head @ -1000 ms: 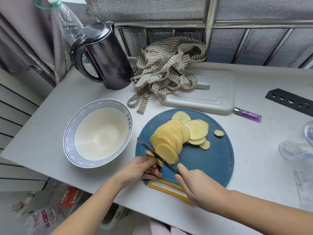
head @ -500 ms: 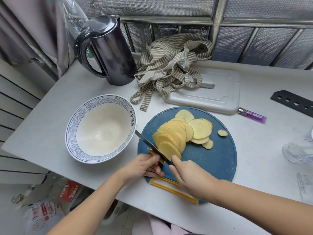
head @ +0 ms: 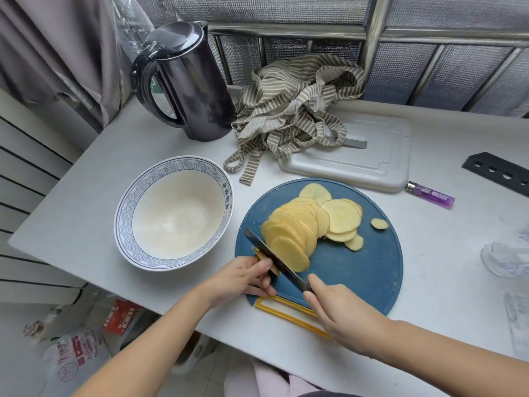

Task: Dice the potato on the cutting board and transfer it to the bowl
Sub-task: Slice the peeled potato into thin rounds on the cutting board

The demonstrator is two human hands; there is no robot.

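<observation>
Round blue cutting board (head: 369, 270) near the tabletop's (head: 86, 196) front edge, fanned potato slices (head: 300, 224) across it, left hand (head: 243, 279) pinching the potato stub (head: 259, 254) at the board's left rim, right hand (head: 340, 313) gripping the knife (head: 274, 259), blade against the slices, bowl (head: 123, 219) just left of the board.

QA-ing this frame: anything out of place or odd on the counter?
Nothing spilled or broken. The striped apron is crumpled half over the white board, a strap trailing toward the bowl; a purple lighter lies by the blue cutting board.
</observation>
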